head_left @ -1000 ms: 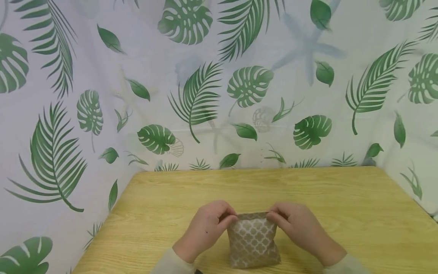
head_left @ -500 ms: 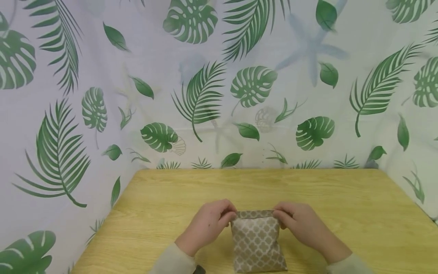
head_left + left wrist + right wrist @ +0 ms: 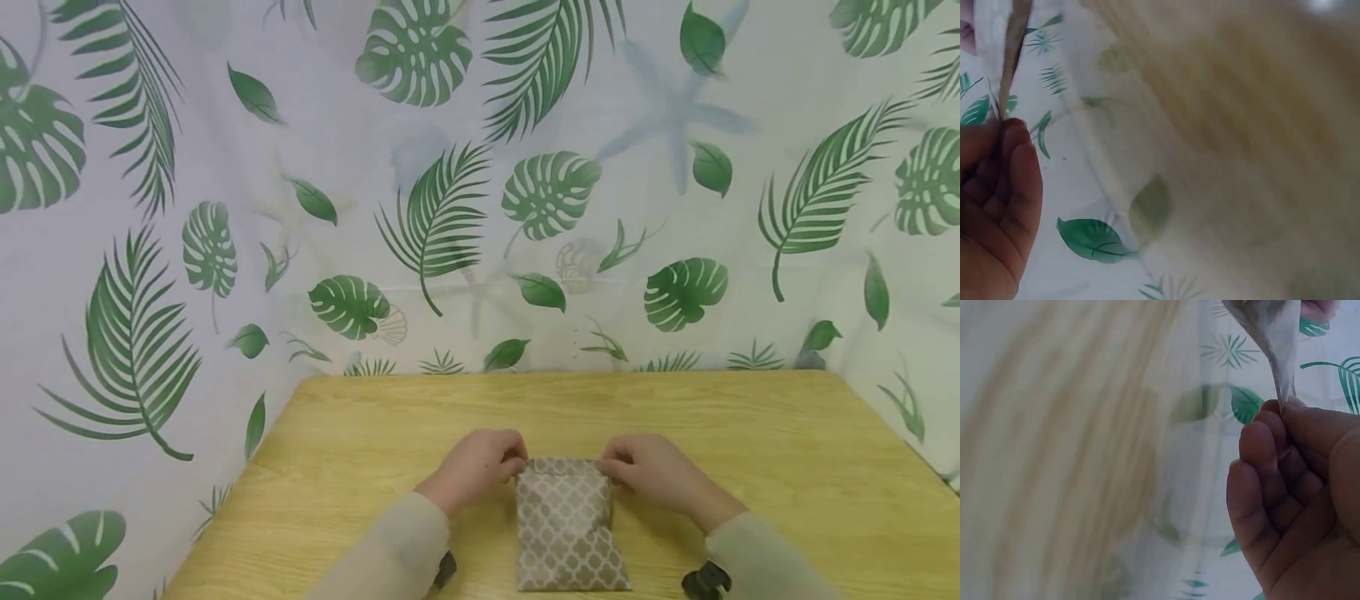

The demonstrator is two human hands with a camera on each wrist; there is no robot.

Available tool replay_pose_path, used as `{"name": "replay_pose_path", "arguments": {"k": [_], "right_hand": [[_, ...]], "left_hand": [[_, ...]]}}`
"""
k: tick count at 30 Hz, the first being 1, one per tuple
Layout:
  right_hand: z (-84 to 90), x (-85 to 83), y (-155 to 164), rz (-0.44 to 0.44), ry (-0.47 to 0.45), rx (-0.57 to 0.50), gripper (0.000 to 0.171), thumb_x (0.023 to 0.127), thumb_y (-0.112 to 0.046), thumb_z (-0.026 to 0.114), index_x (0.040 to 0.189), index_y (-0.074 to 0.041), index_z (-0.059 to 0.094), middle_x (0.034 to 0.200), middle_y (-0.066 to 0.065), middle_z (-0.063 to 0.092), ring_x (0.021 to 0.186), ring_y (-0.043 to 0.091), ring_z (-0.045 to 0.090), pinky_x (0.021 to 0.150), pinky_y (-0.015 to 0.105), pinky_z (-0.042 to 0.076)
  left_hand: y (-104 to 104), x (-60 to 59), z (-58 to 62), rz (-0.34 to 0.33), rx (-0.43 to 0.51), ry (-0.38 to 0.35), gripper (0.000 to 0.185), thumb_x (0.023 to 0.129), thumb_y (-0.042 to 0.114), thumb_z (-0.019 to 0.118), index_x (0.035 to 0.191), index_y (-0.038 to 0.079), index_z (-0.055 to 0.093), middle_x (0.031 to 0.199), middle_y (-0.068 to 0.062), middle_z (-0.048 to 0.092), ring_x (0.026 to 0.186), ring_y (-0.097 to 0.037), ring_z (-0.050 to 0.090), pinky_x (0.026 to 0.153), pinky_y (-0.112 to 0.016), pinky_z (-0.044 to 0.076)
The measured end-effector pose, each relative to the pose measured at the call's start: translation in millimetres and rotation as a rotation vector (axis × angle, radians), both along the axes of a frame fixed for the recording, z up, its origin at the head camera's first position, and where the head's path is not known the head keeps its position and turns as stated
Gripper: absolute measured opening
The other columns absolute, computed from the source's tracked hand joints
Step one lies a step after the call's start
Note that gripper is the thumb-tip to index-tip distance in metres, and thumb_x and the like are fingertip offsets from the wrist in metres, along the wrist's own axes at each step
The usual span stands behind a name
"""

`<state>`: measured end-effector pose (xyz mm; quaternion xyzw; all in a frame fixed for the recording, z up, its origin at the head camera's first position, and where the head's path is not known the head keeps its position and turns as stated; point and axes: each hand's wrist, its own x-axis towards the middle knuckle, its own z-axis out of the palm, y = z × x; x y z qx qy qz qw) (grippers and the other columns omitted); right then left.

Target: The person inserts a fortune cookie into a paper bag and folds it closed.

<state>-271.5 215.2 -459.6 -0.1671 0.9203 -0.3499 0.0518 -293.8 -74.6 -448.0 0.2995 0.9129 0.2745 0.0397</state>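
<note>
A small brown-and-white patterned pouch (image 3: pixel 566 529) stands out at the near middle of the table in the head view, its top edge folded over in a narrow strip. My left hand (image 3: pixel 483 467) pinches the top left corner between thumb and fingers. At the top right corner my right hand (image 3: pixel 652 471) does the same. In the left wrist view the pouch's edge (image 3: pixel 1015 53) runs down into the fingertips of the left hand (image 3: pixel 997 206). The right wrist view has the pouch's corner (image 3: pixel 1277 347) tapering into the grip of the right hand (image 3: pixel 1304 494).
The wood-grain table (image 3: pixel 375 417) spreads out around the hands. A white cloth (image 3: pixel 465 350) printed with green leaves hangs behind it and along both sides. Dark devices sit at both wrists, such as the right wrist's camera (image 3: pixel 705 581).
Both hands have kept their pinch on the pouch's top corners. The pouch now shows longer and flatter to the head camera. The left forearm has moved forward and inward, showing more sleeve.
</note>
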Motion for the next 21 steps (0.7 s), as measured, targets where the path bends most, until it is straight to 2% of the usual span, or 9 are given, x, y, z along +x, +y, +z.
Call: {"name": "replay_pose_path", "arguments": {"k": [4, 8, 12, 16, 18, 21], "right_hand": [[-5.1, -4.3, 0.5, 0.042, 0.063, 0.080, 0.017, 0.099, -0.025, 0.066, 0.082, -0.024, 0.069, 0.068, -0.008, 0.059, 0.064, 0.010, 0.053, 0.064, 0.032, 0.046], [-7.9, -8.2, 1.1, 0.079, 0.083, 0.122, 0.014, 0.098, -0.026, 0.067, 0.084, -0.026, 0.071, 0.071, -0.012, 0.061, 0.068, 0.008, 0.053, 0.067, 0.033, 0.046], [-11.0, -15.1, 1.4, 0.095, 0.069, 0.130, 0.012, 0.097, -0.026, 0.068, 0.086, -0.026, 0.072, 0.079, -0.014, 0.065, 0.074, 0.009, 0.055, 0.070, 0.036, 0.048], [-14.8, -20.3, 3.1, 0.098, 0.038, 0.123, 0.011, 0.098, -0.027, 0.068, 0.087, -0.024, 0.072, 0.086, -0.013, 0.067, 0.081, 0.010, 0.058, 0.075, 0.039, 0.050], [-16.7, -21.0, 4.6, 0.088, 0.008, 0.108, 0.011, 0.099, -0.029, 0.067, 0.092, -0.022, 0.072, 0.089, -0.011, 0.067, 0.082, 0.011, 0.059, 0.076, 0.040, 0.050], [-18.1, -19.1, 8.0, 0.044, -0.048, 0.066, 0.016, 0.100, -0.031, 0.064, 0.103, -0.019, 0.073, 0.095, -0.008, 0.068, 0.082, 0.013, 0.061, 0.074, 0.040, 0.052]], "left_hand": [[2.0, -3.5, -4.4, -0.032, -0.109, 0.062, 0.005, 0.099, 0.018, 0.068, 0.093, 0.019, 0.068, 0.080, 0.015, 0.062, 0.068, -0.001, 0.053, 0.062, -0.019, 0.048], [1.7, -6.5, -5.2, -0.046, -0.165, 0.058, 0.007, 0.098, 0.016, 0.069, 0.092, 0.020, 0.068, 0.079, 0.015, 0.061, 0.069, -0.002, 0.054, 0.064, -0.020, 0.048], [2.3, -14.7, -6.0, -0.037, -0.205, 0.056, 0.007, 0.099, 0.020, 0.068, 0.093, 0.022, 0.068, 0.083, 0.015, 0.063, 0.073, -0.003, 0.056, 0.069, -0.023, 0.049], [1.9, -21.3, -8.5, -0.015, -0.209, 0.004, 0.004, 0.100, 0.021, 0.066, 0.098, 0.020, 0.070, 0.089, 0.012, 0.065, 0.080, -0.005, 0.058, 0.075, -0.026, 0.051], [0.4, -22.0, -9.9, -0.004, -0.204, -0.024, 0.005, 0.099, 0.019, 0.066, 0.101, 0.019, 0.071, 0.090, 0.010, 0.066, 0.082, -0.006, 0.059, 0.078, -0.028, 0.051], [-4.0, -21.4, -11.6, 0.017, -0.209, -0.023, 0.008, 0.098, 0.020, 0.066, 0.105, 0.018, 0.070, 0.091, 0.009, 0.066, 0.084, -0.007, 0.060, 0.079, -0.030, 0.052]]}}
